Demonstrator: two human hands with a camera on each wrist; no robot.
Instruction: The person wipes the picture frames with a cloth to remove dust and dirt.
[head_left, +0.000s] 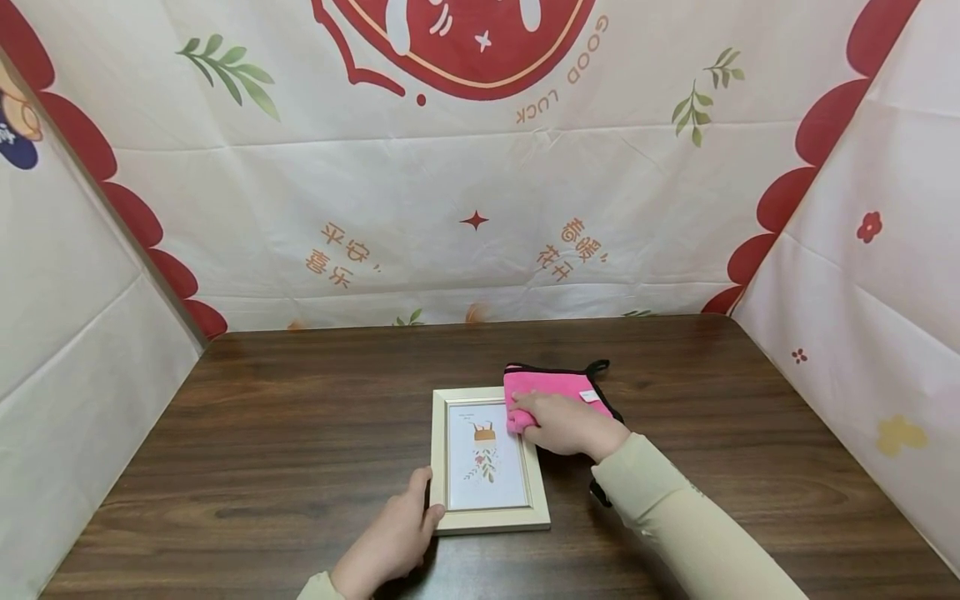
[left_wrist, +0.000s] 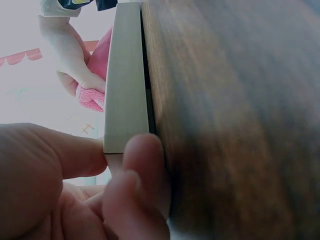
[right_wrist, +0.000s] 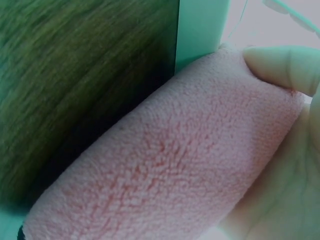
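Observation:
A cream picture frame (head_left: 491, 523) lies face up on the table, showing a print of a brown vase-like shape and leafy sprigs. At its lower left corner the left hand (head_left: 396, 527) grips the edge, thumb on one face and fingertips at the other in the left wrist view. The right hand (head_left: 570, 423) holds a pink cleaning cloth (head_left: 547, 383) with black trim, bunched under its fingers at the frame's upper right corner. In the right wrist view the plush cloth (right_wrist: 165, 150) fills the middle, pinched by the thumb and overlapping the frame's edge (right_wrist: 200, 30).
The dark wooden table (head_left: 262, 433) extends around the frame on all sides. Behind it hangs a printed white cloth backdrop (head_left: 420, 192), with further white sheets (head_left: 862, 333) at the sides. A black band (head_left: 600, 493) shows by the right sleeve.

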